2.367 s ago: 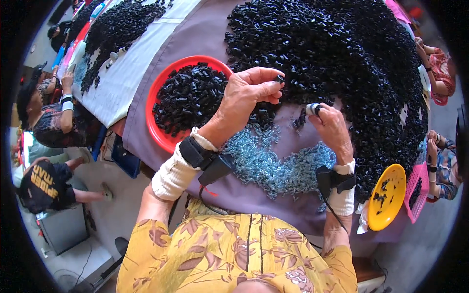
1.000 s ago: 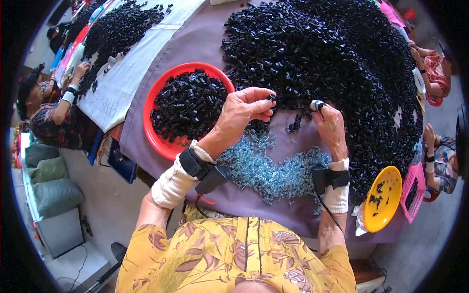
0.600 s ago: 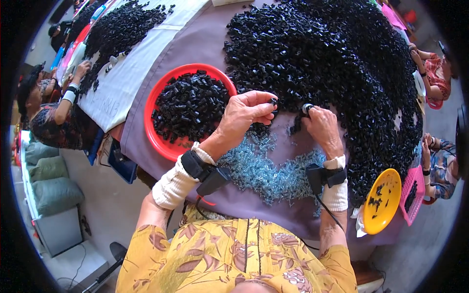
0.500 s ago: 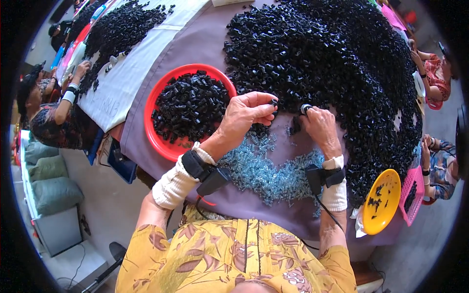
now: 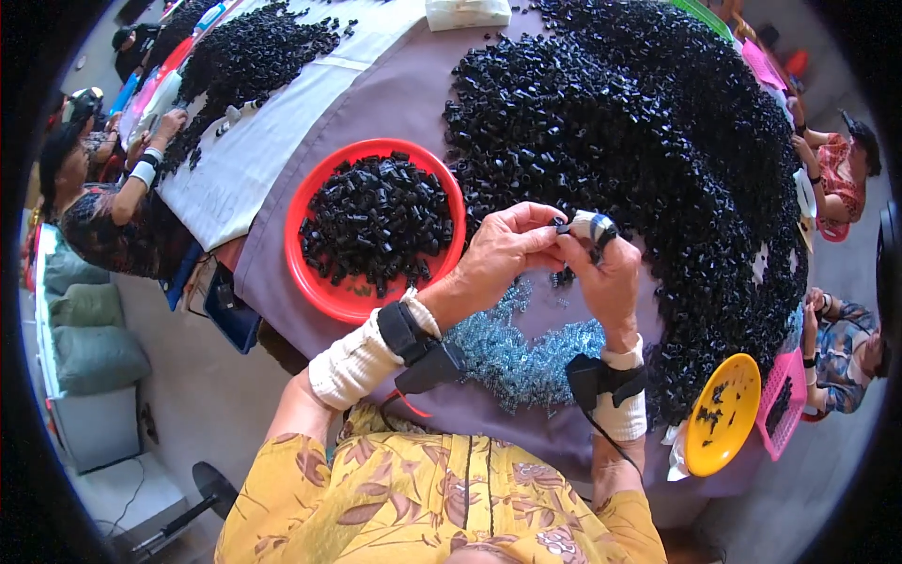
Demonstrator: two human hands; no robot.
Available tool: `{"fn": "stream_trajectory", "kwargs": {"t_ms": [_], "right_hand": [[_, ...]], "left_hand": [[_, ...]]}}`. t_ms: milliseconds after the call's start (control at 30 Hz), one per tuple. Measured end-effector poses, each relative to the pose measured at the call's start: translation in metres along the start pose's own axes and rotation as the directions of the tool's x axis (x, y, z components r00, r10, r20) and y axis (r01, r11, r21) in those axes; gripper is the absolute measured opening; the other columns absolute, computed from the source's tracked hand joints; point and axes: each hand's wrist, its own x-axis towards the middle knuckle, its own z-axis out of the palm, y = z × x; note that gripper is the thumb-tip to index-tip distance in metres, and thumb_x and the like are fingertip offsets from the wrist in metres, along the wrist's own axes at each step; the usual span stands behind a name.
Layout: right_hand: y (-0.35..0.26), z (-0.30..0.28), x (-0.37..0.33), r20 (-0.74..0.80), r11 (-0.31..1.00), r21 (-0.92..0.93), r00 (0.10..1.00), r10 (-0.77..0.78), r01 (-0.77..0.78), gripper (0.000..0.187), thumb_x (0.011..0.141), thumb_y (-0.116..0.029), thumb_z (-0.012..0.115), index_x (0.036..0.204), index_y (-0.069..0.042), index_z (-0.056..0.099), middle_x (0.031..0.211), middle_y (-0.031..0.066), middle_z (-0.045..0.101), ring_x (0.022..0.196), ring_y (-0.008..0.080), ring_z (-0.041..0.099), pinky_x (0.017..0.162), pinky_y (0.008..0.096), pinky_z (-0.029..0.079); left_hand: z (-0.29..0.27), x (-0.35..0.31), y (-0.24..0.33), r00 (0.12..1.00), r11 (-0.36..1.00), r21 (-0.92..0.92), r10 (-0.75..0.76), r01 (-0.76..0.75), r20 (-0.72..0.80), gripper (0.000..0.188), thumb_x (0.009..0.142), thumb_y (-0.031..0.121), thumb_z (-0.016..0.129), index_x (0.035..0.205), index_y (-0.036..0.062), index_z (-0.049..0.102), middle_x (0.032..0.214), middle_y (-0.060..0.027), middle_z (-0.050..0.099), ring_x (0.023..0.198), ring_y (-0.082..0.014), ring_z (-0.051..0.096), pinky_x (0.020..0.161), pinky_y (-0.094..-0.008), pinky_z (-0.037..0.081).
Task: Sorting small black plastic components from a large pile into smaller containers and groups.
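Note:
My left hand (image 5: 498, 252) pinches a small black plastic piece (image 5: 561, 226) between thumb and fingertips. My right hand (image 5: 609, 277) meets it there, its thumb bent in against the left fingertips and a white-and-dark wrap around one finger. The right fingers are closed, but what they hold is hidden. Beneath the hands lies a heap of small clear bluish parts (image 5: 526, 352). A large pile of black plastic pieces (image 5: 611, 122) spreads beyond them. To the left of my left hand stands a red round tray (image 5: 293, 246) filled with black pieces.
A yellow plate (image 5: 700, 451) with a few black pieces and a pink basket (image 5: 794, 428) sit at the right edge of the purple-covered table (image 5: 329, 122). A white box (image 5: 467, 13) stands at the far edge. Other people sit at left and right.
My right hand has moved left from the black pile to meet my left hand. The left hand has shifted slightly right and nearer. The whole view has tilted a little.

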Motion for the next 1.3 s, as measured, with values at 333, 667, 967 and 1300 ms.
{"fn": "stream_trajectory", "kwargs": {"t_ms": [333,667,967,1300], "right_hand": [[-0.024,-0.009,0.029,0.105,0.879,-0.300,0.929,-0.355,0.370,0.011,0.078,-0.012,0.064,0.083,-0.002,0.062,0.069,0.0084,0.059,0.065,0.0243,0.057,0.069,0.0371,0.041],[-0.029,-0.010,0.031,0.170,0.902,-0.268,0.938,-0.302,0.339,0.020,0.082,-0.020,0.062,0.085,-0.001,0.064,0.069,0.0086,0.058,0.067,0.0245,0.056,0.073,0.0376,0.040],[-0.029,-0.014,0.029,0.227,0.878,-0.351,0.939,-0.256,0.325,0.015,0.081,-0.014,0.062,0.084,0.001,0.062,0.072,0.0122,0.060,0.069,0.0282,0.057,0.071,0.0388,0.042],[-0.019,-0.019,0.032,0.085,0.895,-0.277,0.936,-0.340,0.350,0.013,0.079,-0.011,0.064,0.081,0.002,0.062,0.073,0.0123,0.060,0.066,0.0295,0.057,0.073,0.0389,0.043]], "left_hand": [[-0.001,0.001,0.016,0.995,0.995,-0.025,0.093,-0.092,0.031,0.024,0.090,0.007,0.053,0.112,-0.0021,0.052,0.097,-0.0099,0.061,0.083,-0.0169,0.063,0.075,-0.0300,0.055],[-0.004,-0.001,0.020,0.995,0.995,-0.017,0.096,-0.096,0.029,0.025,0.088,0.008,0.057,0.111,-0.0011,0.053,0.097,-0.0092,0.062,0.083,-0.0144,0.063,0.075,-0.0278,0.054],[0.001,-0.002,0.019,0.984,0.974,0.136,0.180,-0.179,0.003,0.025,0.086,0.011,0.062,0.108,0.0004,0.055,0.093,-0.0077,0.064,0.078,-0.0124,0.063,0.071,-0.0257,0.053],[0.008,-0.003,0.023,0.986,0.966,0.196,0.166,-0.166,0.014,0.023,0.085,0.010,0.062,0.106,0.0000,0.058,0.092,-0.0075,0.065,0.078,-0.0120,0.063,0.071,-0.0249,0.053]]}}
